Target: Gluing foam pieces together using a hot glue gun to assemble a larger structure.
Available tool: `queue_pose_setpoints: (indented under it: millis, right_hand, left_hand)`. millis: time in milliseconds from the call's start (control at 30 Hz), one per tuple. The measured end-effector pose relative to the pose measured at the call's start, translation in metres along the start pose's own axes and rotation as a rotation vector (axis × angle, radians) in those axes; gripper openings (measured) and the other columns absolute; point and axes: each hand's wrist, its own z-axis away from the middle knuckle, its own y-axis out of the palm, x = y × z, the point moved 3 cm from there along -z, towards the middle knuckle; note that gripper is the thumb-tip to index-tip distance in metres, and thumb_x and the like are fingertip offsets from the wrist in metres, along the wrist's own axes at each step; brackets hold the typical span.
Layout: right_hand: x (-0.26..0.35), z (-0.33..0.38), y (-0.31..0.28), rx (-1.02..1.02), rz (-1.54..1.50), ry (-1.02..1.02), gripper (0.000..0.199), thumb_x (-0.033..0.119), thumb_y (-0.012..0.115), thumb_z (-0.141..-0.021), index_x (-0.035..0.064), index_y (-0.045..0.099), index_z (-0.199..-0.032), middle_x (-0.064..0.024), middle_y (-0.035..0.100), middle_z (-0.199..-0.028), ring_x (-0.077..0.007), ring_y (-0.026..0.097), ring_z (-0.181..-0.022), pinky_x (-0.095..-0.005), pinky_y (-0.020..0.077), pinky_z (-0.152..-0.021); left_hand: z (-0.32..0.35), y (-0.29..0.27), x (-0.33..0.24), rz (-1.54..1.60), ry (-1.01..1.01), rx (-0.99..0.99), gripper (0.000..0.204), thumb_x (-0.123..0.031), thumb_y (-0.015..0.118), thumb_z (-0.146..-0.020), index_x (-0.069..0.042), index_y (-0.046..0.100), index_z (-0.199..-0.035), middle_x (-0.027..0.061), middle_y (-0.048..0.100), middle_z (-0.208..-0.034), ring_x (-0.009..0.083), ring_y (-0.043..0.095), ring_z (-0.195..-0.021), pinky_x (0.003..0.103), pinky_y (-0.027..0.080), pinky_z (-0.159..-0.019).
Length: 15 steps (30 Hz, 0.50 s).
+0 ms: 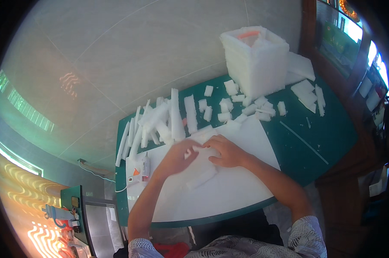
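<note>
The green surface point(323, 133) fills the middle of your view, and the big white foam sheet point(229, 189) lies on its near half, right in front of you. At about one o'clock from your hands stands the tall stack of foam slabs point(257, 60). Long foam strips point(160, 122) lie fanned out at eleven o'clock, and short foam blocks point(229, 109) are scattered at twelve to one o'clock. The glue gun point(143, 167) rests at nine o'clock, just beside your left wrist.

Both hands meet over the far part of the sheet. Your left hand point(177, 157) pinches a small foam piece point(190, 151) between fingertips, and your right hand point(226, 151) is curled around the same piece from the other side, fingers closed on it. A longer foam bar point(202, 177) lies loose on the sheet at six o'clock from your hands.

You appear to be fitting or shaping this small piece. The next move likely calls for a steady, light pinch so the soft foam does not crush, and the glue gun is within reach at nine o'clock.
</note>
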Motion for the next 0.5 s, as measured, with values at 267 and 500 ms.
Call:
queue_pose_setpoints:
  millis: [267,500]
  right_hand:
    - [-0.001,-0.006,0.004,0.014,-0.071,0.063,0.031,0.018,0.069,-0.081,0.0056,0.063,-0.109,-0.0114,0.06,-0.107,-0.0309,0.053,-0.106,-0.0389,0.0444,-0.093]
    - [-0.011,0.001,0.006,0.041,-0.02,0.004,0.027,0.021,0.067,-0.083,0.0062,0.063,-0.105,-0.0109,0.06,-0.1,-0.0291,0.055,-0.102,-0.0391,0.0449,-0.09]
  left_hand:
    - [-0.119,0.004,0.048,-0.314,0.112,-0.185,0.024,-0.007,0.063,-0.087,-0.005,0.064,-0.11,0.0139,0.064,-0.106,0.0295,0.064,-0.088,0.037,0.052,-0.079]
    - [-0.179,0.054,0.024,-0.385,0.363,-0.165,0.031,-0.005,0.06,-0.086,-0.008,0.06,-0.117,0.0165,0.059,-0.113,0.0369,0.056,-0.108,0.044,0.046,-0.093]
